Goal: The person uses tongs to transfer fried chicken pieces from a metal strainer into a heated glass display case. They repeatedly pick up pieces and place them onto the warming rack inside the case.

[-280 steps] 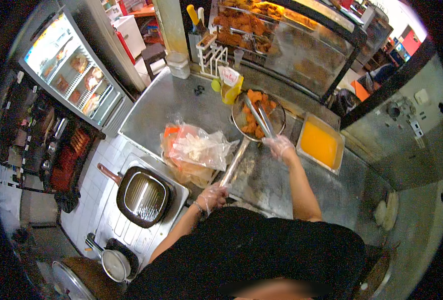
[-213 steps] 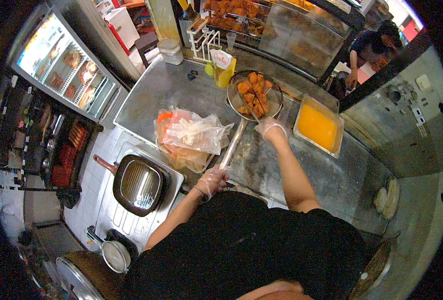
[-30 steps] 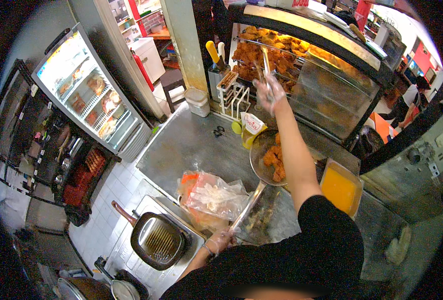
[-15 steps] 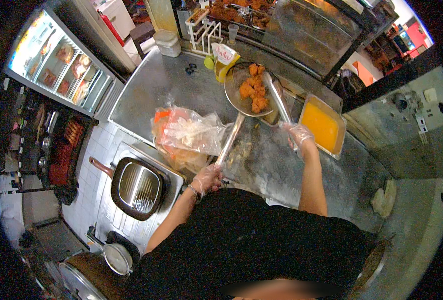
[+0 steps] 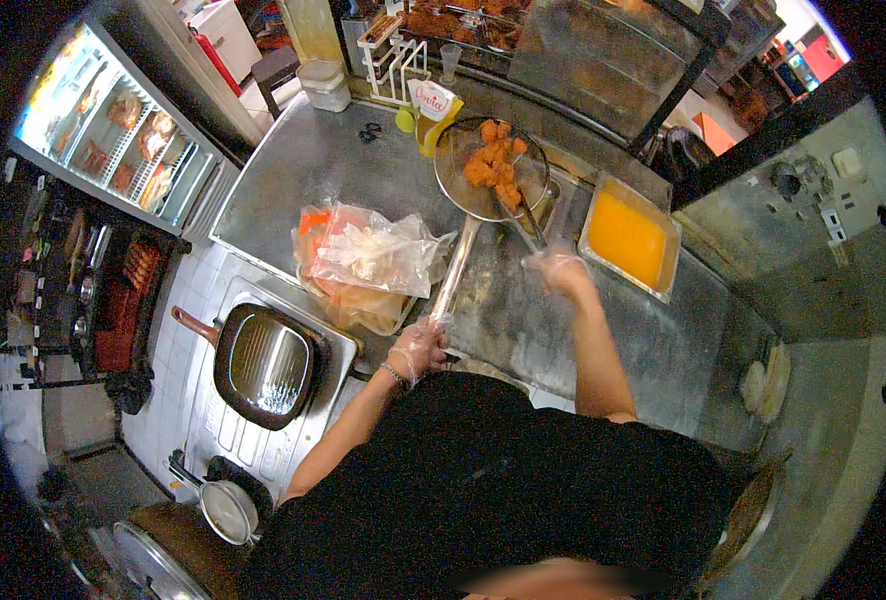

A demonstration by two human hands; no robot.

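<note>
My left hand [image 5: 419, 347], in a clear plastic glove, is closed round the long metal handle of a round strainer [image 5: 453, 172]. Several pieces of browned fried chicken [image 5: 493, 165] lie in its mesh. With my right hand [image 5: 560, 273], also gloved, I grip a pair of metal tongs [image 5: 535, 232]. The tips of the tongs reach the lower right pieces in the strainer; whether they clamp one I cannot tell. Beside the handle, on its left, lie clear plastic bags [image 5: 373, 255] with pale and orange contents.
To the right on the metal table stands a metal tray [image 5: 672, 258] of orange-yellow liquid. A yellow-and-white pouch [image 5: 435, 118] touches or nearly touches the strainer's far left. At left are a square dark pan [image 5: 263, 366] and a lit fridge [image 5: 113, 135]. A glass display case [image 5: 598, 70] stands behind.
My right hand has moved left and turned, bringing the tongs' tips down from beside the strainer to the chicken. The left hand keeps its grip on the handle. The whole view has shifted slightly.
</note>
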